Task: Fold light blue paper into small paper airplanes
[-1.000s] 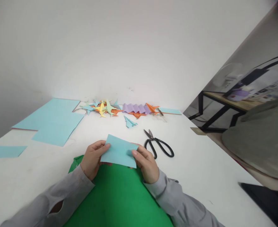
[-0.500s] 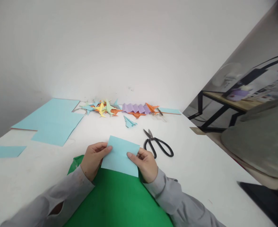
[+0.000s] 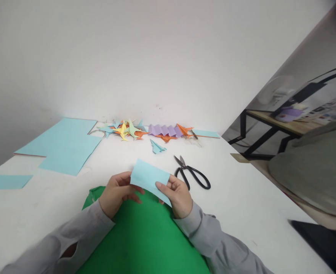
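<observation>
A light-blue piece of paper (image 3: 149,177) is held tilted above my lap, its lower edge slanting down to the right. My right hand (image 3: 181,196) pinches its right side, thumb on the front face and fingers behind. At the paper's left edge is my left hand (image 3: 115,194), its fingers apart and reaching under the lower edge; part of it is hidden by the paper. Black-handled scissors (image 3: 192,173) lie on the table just beyond my right hand, blades spread. A small folded blue paper plane (image 3: 157,147) rests farther back.
Large light-blue sheets (image 3: 68,148) and a smaller blue piece (image 3: 8,182) lie at left on the white table (image 3: 42,213). Along the wall are several colourful folded paper shapes (image 3: 128,130) and a pleated purple paper (image 3: 165,130). A dark flat object (image 3: 322,243) sits at the right edge.
My left thumb has come off the paper's front, and the left fingers now spread below its edge. The paper has tilted, showing a narrower face. My right hand keeps its grip.
</observation>
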{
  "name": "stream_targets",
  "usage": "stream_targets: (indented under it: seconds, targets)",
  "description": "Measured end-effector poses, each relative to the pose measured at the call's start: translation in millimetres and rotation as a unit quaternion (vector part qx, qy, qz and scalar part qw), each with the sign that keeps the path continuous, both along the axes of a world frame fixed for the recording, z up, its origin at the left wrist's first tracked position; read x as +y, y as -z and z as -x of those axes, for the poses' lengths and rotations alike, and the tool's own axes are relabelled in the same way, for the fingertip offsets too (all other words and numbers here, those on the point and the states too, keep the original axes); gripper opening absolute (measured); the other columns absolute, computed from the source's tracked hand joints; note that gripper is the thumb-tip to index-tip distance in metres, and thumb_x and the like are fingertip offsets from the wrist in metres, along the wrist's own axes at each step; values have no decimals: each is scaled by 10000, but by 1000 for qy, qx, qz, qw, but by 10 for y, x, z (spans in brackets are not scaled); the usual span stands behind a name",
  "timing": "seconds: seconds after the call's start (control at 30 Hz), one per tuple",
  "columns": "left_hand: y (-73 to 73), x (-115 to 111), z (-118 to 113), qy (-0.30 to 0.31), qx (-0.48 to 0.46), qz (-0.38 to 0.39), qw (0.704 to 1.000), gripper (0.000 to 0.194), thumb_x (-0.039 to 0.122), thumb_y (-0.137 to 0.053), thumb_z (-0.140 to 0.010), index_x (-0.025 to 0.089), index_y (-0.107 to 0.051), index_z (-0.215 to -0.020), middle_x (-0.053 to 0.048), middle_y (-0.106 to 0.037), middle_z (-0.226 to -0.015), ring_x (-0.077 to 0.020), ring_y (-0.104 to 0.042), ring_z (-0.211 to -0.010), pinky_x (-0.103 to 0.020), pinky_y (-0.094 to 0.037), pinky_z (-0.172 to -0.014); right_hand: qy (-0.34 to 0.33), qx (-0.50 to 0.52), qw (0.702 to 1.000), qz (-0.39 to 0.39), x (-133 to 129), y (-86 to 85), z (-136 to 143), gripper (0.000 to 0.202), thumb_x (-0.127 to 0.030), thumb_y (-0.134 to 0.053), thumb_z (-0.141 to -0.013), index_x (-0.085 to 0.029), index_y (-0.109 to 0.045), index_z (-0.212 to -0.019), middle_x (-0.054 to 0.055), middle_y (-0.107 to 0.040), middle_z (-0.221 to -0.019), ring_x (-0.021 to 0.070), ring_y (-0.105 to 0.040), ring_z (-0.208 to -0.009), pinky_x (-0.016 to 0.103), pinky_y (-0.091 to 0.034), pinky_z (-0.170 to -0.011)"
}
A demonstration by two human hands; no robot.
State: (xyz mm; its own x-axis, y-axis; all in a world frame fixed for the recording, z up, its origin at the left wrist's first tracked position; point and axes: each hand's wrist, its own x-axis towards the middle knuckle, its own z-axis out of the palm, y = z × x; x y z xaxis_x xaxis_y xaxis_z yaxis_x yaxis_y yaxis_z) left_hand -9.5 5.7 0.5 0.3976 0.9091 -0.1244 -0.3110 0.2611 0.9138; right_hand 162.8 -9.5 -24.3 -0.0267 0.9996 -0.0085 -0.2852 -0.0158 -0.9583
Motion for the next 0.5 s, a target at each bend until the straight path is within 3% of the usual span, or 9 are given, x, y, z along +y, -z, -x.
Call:
stream_targets:
  seconds: [0.1, 0.3, 0.5]
  targets:
    - [23, -26, -33, 5, 29, -13, 999, 100, 189, -650, -619, 120, -645, -691, -21, -604, -588, -163, -568, -581, -280, -500, -465, -30, -36, 999, -8, -26, -33, 16, 321, -378, -716, -603, -141, -586, -775, -8, -601, -479, 86, -470, -341, 203, -365, -346]
    - [70, -25, -26, 22, 67, 12, 997, 169, 259, -655, -645, 103, -588, -639, -23, -594, -461, -137, -554, -413, -274, -481, -431, -33, -66, 997, -17, -36, -16, 5, 420, -527, -488, -760, -139, -633, -693, 3, -560, -473, 105, -479, -404, 224, -360, -394]
    - [83, -28, -17, 60, 101, -25, 993, 191, 273, -659, -655, 106, -583, -707, 9, -569, -428, -124, -535, -369, -257, -471, -405, -33, -104, 994, 2, -41, -37, 10, 269, -392, -701, -608, -130, -649, -573, -16, -557, -444, 75, -427, -399, 206, -326, -399]
